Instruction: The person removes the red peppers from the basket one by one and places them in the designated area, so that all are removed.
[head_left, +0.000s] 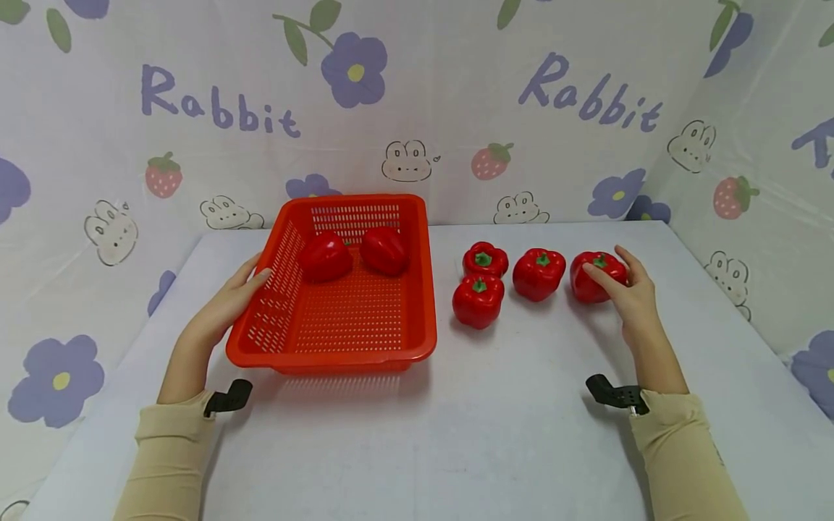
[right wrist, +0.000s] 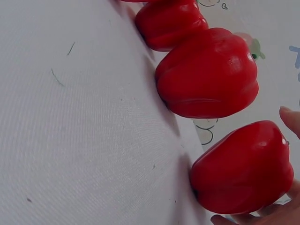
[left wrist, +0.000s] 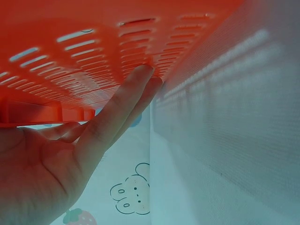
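My left hand grips the left side of a red plastic basket, its thumb over the rim and its fingers along the slotted outer wall. Two red bell peppers, one at left and one at right, lie inside toward the back. Over on the right, my right hand spreads around the rightmost bell pepper. In the right wrist view its thumb stands slightly apart from that pepper, while the other fingers lie along the opposite side.
Between basket and right hand stand three more red bell peppers: one at the back, one in front of it and one to their right. Behind the white table hangs a patterned cloth.
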Demonstrator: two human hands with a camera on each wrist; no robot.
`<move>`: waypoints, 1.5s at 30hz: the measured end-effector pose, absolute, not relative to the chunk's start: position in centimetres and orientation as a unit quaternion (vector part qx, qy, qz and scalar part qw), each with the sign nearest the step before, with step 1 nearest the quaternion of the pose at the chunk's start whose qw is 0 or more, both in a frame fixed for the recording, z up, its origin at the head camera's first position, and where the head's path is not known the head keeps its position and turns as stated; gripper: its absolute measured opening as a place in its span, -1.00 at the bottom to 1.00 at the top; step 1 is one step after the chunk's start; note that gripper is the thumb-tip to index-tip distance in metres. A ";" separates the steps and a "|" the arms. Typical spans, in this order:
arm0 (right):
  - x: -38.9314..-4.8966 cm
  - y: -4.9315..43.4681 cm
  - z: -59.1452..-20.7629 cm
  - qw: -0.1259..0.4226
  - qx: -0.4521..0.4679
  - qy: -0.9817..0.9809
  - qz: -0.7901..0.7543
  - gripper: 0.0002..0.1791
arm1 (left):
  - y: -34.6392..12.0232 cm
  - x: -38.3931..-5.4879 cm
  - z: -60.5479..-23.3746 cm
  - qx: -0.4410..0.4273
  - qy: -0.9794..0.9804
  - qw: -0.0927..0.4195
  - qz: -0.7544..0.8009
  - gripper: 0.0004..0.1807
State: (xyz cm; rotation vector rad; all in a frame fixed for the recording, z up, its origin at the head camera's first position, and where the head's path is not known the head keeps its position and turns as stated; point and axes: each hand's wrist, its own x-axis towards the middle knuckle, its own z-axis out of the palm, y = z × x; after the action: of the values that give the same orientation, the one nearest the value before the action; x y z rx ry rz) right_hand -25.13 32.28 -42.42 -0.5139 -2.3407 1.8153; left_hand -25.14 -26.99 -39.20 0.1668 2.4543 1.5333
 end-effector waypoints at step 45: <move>-25.8 28.4 -36.2 0.144 -0.148 -0.754 0.624 0.00 | -27.2 -25.3 -39.6 0.062 0.835 0.120 0.534 -0.25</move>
State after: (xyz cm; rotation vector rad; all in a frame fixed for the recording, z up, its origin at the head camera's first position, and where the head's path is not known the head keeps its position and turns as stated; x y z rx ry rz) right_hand -25.77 28.42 -36.16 -0.4273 -2.1719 1.7988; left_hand -25.25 -27.16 -39.56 0.1815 2.4387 1.5591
